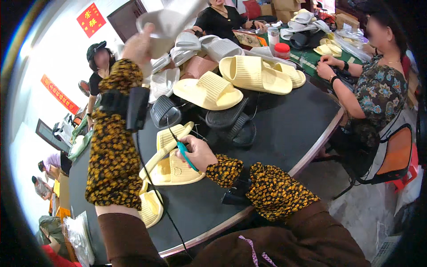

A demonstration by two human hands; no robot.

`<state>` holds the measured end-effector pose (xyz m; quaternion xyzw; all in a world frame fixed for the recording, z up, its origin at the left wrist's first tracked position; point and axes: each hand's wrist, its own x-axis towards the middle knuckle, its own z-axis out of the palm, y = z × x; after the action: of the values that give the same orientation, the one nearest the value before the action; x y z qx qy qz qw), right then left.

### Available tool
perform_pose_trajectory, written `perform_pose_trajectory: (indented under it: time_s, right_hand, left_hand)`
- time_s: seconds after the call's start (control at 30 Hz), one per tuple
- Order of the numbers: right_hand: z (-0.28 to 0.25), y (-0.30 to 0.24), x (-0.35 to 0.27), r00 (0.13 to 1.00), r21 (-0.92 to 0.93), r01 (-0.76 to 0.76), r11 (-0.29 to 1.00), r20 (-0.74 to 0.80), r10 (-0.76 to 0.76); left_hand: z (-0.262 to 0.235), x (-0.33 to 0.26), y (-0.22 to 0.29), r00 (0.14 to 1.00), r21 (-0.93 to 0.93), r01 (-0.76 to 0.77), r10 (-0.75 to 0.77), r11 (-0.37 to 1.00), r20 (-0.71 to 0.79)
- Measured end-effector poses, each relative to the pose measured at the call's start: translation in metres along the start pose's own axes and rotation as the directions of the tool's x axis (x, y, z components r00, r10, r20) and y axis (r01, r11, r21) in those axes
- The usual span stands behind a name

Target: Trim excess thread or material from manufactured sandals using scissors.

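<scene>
My raised left hand (138,46) is closed on a pale grey slipper (162,26), smeared by motion, above the far side of the round dark table (284,129). Lower and nearer, my right hand (200,153) grips teal-handled scissors (183,150), their thin dark tip pointing up and away. Beneath and beside that hand lie yellow slippers (187,169), some overlapping. Just beyond are a dark grey slipper (165,111) and a pair of black slippers (233,124). Behind them yellow slippers (208,91) and grey slippers (220,48) form a heap.
A person in a floral top (378,93) sits at the right, hands over a green-topped table. Others sit at the back and stand at the left. A red-lidded jar (282,50) and more slippers stand far right. An orange-backed chair (391,153) is beside the table's right edge.
</scene>
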<state>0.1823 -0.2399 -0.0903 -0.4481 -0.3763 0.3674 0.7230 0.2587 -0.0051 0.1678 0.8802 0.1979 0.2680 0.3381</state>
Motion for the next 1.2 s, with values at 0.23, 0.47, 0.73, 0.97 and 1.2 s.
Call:
perform_pose_trajectory:
  time_s: [0.23,0.47,0.73,0.97,1.2]
  right_hand:
    - [-0.02,0.008,0.004,0.997,-0.299,-0.069,0.952,-0.053,0.056]
    - [-0.022,0.023,0.01,0.997,-0.273,0.061,0.96,-0.034,-0.073]
    - [-0.026,0.025,0.011,0.984,-0.248,0.1,0.963,-0.117,-0.133]
    - [-0.024,-0.014,0.004,0.99,0.05,-0.007,0.999,-0.142,0.014]
    - [-0.024,-0.012,0.001,0.988,0.035,-0.036,0.999,-0.15,0.041]
  left_hand:
    - [0.129,-0.05,0.036,0.862,-0.125,0.162,-0.078,0.979,0.501]
    - [0.076,-0.09,0.08,0.934,-0.34,-0.027,0.145,0.94,0.328]
    - [0.009,-0.159,0.013,0.991,-0.176,0.016,0.008,0.984,0.132]
    - [-0.021,-0.282,-0.081,0.973,-0.094,0.211,-0.218,0.973,-0.076]
    - [-0.065,-0.395,-0.136,0.852,0.052,0.364,-0.31,0.93,-0.422]
